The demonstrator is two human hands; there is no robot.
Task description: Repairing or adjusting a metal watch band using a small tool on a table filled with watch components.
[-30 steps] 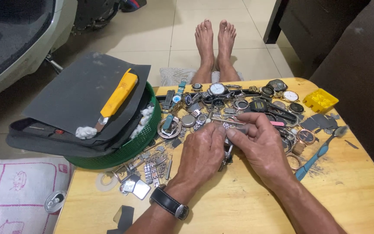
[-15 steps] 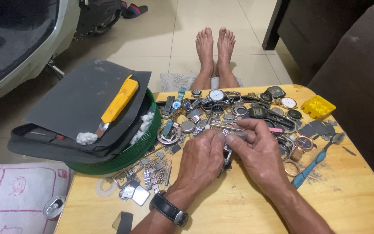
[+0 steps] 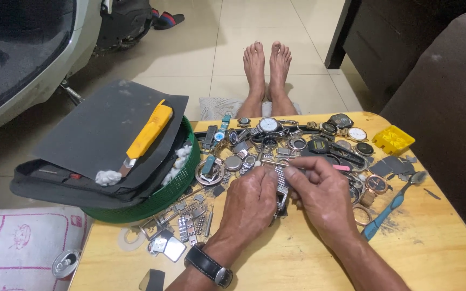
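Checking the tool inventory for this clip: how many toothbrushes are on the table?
1. A blue toothbrush lies at the table's right side, just right of the right hand, by the watch pile. Others could be hidden under the pile.

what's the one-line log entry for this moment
left hand + right hand: both pinch metal watch bracelet | wooden table | watch pile behind

even indoor light | soft shadows | sharp | slight edge distortion
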